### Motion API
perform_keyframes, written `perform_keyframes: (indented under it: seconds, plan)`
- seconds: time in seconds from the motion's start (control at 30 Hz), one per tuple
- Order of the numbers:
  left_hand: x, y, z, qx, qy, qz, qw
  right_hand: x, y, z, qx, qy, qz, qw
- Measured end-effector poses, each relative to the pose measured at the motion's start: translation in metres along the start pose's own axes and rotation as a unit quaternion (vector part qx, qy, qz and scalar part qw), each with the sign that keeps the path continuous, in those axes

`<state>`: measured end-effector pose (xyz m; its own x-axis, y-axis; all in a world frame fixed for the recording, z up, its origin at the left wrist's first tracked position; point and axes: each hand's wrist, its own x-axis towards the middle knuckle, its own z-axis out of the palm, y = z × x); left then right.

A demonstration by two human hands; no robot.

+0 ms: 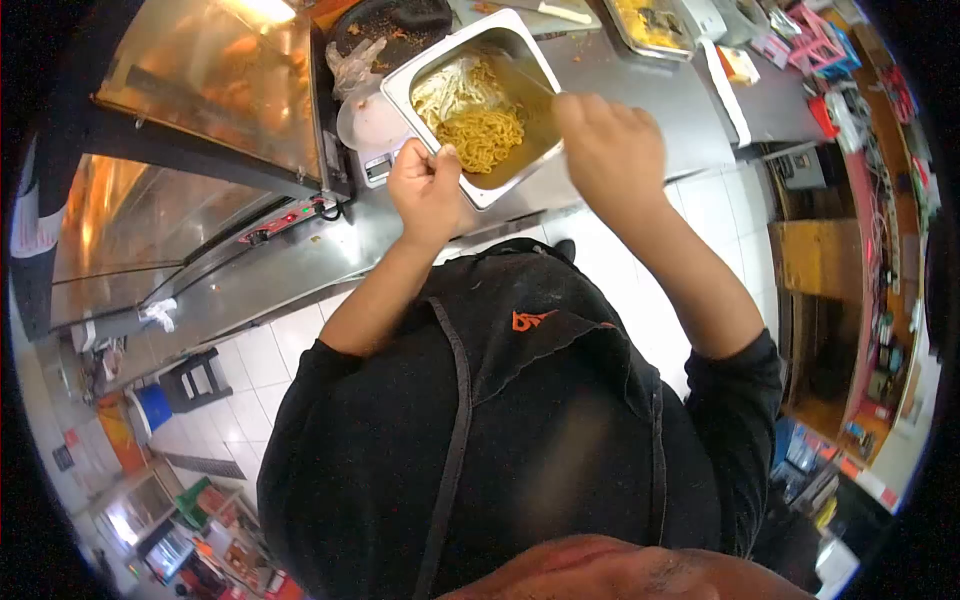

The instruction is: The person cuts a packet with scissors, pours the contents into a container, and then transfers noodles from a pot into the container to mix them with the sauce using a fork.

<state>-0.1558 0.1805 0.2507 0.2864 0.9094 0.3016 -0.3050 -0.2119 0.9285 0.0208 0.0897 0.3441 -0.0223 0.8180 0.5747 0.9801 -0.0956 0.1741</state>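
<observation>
A deep metal food pan (545, 140) is tilted over the counter's front edge, with yellow noodles (480, 138) gathered inside it. My left hand (426, 190) grips the near-left rim, thumb on top. At the pan's right side, my right hand (610, 140) is closed in a fist, slightly blurred. A faint thin line runs from it into the pan, but what it holds is hidden. Beyond my left hand, a kitchen scale (378, 168) with a rounded pale item (372, 122) on it stands on the counter.
A lit glass display cabinet (200, 80) stands left on the steel counter (640, 90). Behind the pan are a dark round pan (390, 30), a plastic bag (355, 65) and a knife (562, 12). A food tray (650, 25) sits at the back right.
</observation>
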Motion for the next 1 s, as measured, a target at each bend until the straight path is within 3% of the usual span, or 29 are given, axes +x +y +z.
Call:
perform_keyframes:
  seconds: [0.1, 0.13, 0.37, 0.5, 0.53, 0.63, 0.7, 0.73, 0.83, 0.93, 1.0]
  plan:
    - [0.004, -0.013, 0.056, -0.009, 0.04, 0.042, 0.998, 0.01, 0.031, 0.022, 0.034, -0.05, -0.071, 0.996]
    - [0.007, -0.016, 0.071, -0.004, 0.061, 0.047, 0.997, 0.01, 0.044, 0.015, 0.042, -0.106, -0.095, 0.989]
    - [0.014, -0.035, 0.122, 0.056, 0.141, 0.086, 0.985, 0.037, 0.128, 0.043, 0.084, -0.035, -0.143, 0.986]
    - [0.015, -0.044, 0.127, 0.088, 0.176, 0.087, 0.977, 0.019, 0.14, 0.048, 0.121, -0.142, -0.208, 0.96]
    - [0.015, -0.039, 0.128, 0.092, 0.184, 0.085, 0.975, 0.022, 0.144, 0.046, 0.116, -0.087, -0.213, 0.966]
    - [0.016, -0.047, 0.122, 0.09, 0.189, 0.087, 0.974, 0.044, 0.15, 0.058, 0.145, -0.054, -0.158, 0.975]
    - [0.014, -0.046, 0.12, 0.051, 0.193, 0.084, 0.976, 0.04, 0.141, 0.068, 0.166, -0.153, -0.162, 0.961]
    - [0.014, -0.051, 0.115, 0.095, 0.198, 0.081, 0.972, 0.038, 0.139, 0.075, 0.174, -0.198, -0.164, 0.951]
    - [0.018, -0.05, 0.115, 0.087, 0.241, 0.055, 0.965, 0.027, 0.148, 0.078, 0.233, -0.175, -0.169, 0.942]
    - [0.015, -0.057, 0.106, 0.046, 0.226, 0.028, 0.973, 0.035, 0.14, 0.092, 0.262, -0.109, -0.11, 0.952]
    - [0.015, -0.061, 0.101, 0.052, 0.211, -0.001, 0.976, 0.03, 0.133, 0.092, 0.271, -0.133, -0.196, 0.933]
